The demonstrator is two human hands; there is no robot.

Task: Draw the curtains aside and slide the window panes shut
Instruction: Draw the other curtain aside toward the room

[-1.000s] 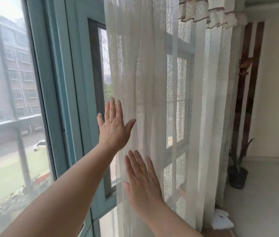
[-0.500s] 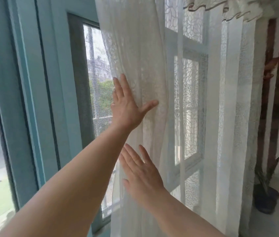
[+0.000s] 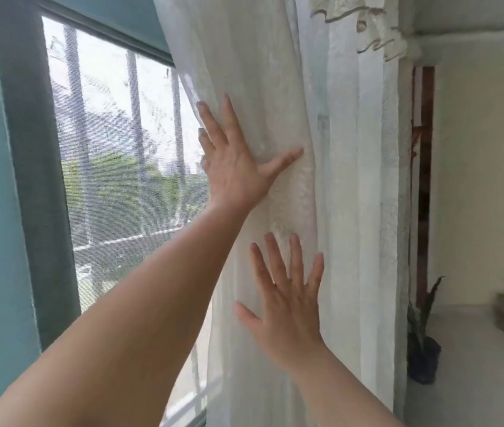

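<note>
1. The left hand (image 3: 235, 171) is pressing flat against the sheer white fabric curtain (image 3: 352, 195). Its grip is wide, with fingers straight and spread and the thumb pointing right, closing on nothing.
2. The right hand (image 3: 291, 306) is lying flat on the same fabric, lower and slightly to the right. Its grip is equally wide, with the fingers fanning upward.
3. The curtain is bunching into vertical folds under both palms. Its left edge is running diagonally from the top of the view down past the left hand.
4. Left of that edge, the dark-teal window frame (image 3: 38, 180) is showing, with a grey mesh screen pane (image 3: 105, 97) lying uncovered. Vertical bars (image 3: 135, 134) and green trees (image 3: 115, 186) are showing through it, blurred.
5. Above, a ruffled cream valance (image 3: 365, 29) is hanging over the curtain's top.
6. To the right, a dark potted plant (image 3: 423, 352) is standing on the pale floor (image 3: 476, 380) near the curtain's edge, below a cream wall (image 3: 485, 180).
</note>
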